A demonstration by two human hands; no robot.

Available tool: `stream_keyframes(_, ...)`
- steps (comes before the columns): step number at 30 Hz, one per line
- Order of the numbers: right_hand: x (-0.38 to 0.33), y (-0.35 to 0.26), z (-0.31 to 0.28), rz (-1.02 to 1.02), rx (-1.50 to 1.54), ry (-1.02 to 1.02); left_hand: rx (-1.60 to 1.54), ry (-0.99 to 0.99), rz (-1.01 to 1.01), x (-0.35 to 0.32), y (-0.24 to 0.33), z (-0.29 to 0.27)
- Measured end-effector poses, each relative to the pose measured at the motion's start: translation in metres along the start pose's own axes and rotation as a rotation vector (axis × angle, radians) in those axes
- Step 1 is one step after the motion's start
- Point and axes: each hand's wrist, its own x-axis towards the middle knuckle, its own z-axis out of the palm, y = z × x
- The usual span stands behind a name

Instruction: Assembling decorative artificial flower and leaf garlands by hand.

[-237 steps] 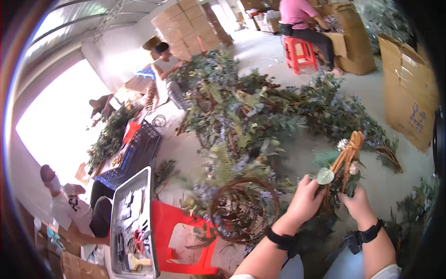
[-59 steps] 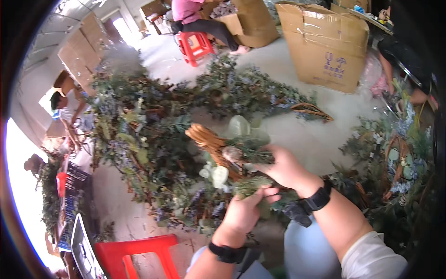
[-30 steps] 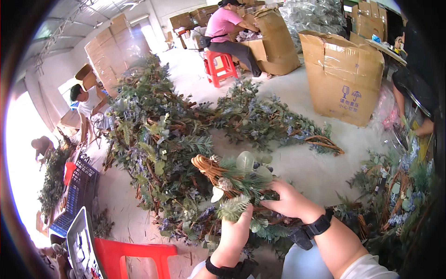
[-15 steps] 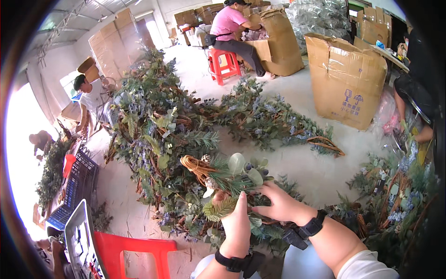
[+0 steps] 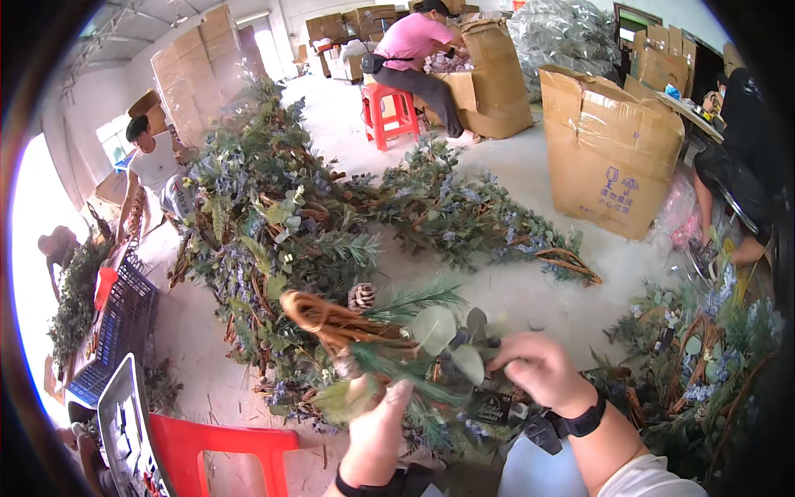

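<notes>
My left hand is closed round the lower side of an artificial garland with a base of brown bundled twigs. Its looped twig end sticks out up and left, slightly blurred by motion. A pine cone, green pine needles, round eucalyptus leaves and dark berries show on it. At its right end, my right hand has curled fingers pinching the foliage; the exact piece at the fingertips is hidden. A black tag hangs below, between my hands.
More garlands lie heaped ahead and at the right. A red stool and a grey tray stand at lower left, near a blue crate. Large cartons stand behind. Several people work around, one in pink.
The garland's twig end has swung left and nearer to me. My right hand has moved right, its fingers going from spread to curled. The view has shifted slightly.
</notes>
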Motion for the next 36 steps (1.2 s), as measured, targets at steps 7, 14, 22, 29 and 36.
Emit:
stream_keyframes(7,-0.002,0.000,-0.001,-0.054,-0.081,0.295,-0.312,-0.164,0.009,0.024,-0.030,-0.055)
stream_keyframes(14,0.014,0.006,0.048,-0.212,-0.252,-0.022,-0.319,-0.375,-0.195,0.043,-0.063,-0.062)
stream_keyframes(22,-0.001,0.004,0.084,-0.299,-0.517,-0.174,-0.812,-0.525,-0.103,0.032,-0.021,-0.052)
stream_keyframes(29,-0.005,0.006,0.103,-0.259,-0.513,-0.251,-0.122,0.235,-0.048,0.027,-0.014,-0.016)
stream_keyframes(36,0.013,0.020,0.058,-0.142,-0.273,0.195,0.148,0.073,0.080,0.022,-0.020,-0.024)
